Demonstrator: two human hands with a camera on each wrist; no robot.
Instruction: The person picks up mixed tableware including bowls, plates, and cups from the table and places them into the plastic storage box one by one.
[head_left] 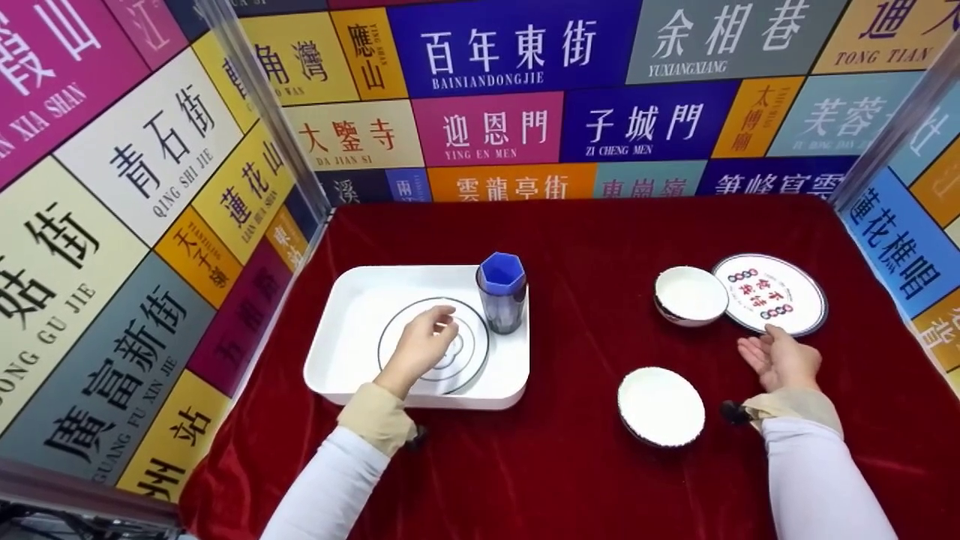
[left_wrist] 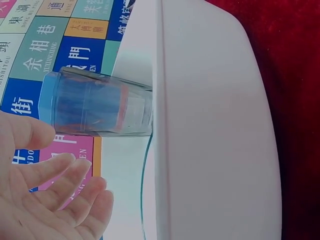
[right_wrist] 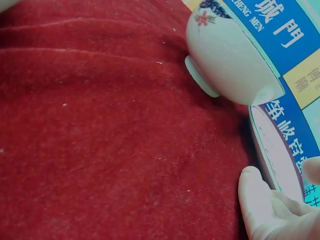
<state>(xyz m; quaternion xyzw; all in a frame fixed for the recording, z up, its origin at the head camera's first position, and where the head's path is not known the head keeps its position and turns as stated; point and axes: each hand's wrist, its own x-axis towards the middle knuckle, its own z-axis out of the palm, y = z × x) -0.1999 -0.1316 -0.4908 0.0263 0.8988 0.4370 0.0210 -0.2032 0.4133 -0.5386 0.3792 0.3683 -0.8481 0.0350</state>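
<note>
My left hand (head_left: 421, 343) hovers over a white tray (head_left: 341, 300), fingers loosely bent and holding nothing. Under it in the tray lies a round plate with dark rings (head_left: 397, 330). Close to its fingertips, at the tray's right end, a clear tumbler (head_left: 504, 311) stands with a blue six-sided cup (head_left: 502, 271) inside. At the right, my right hand (head_left: 784, 361) is at the near edge of a plate with red lettering (head_left: 802, 296), fingers spread. In the right wrist view one finger lies beside the rim; whether it touches cannot be told.
A white bowl (head_left: 690, 294) sits against the lettered plate's left edge. Nearer the front is a second white bowl (head_left: 661, 406). Red cloth (head_left: 577, 337) covers the table, and panels with street names (head_left: 495, 127) wall the back and sides.
</note>
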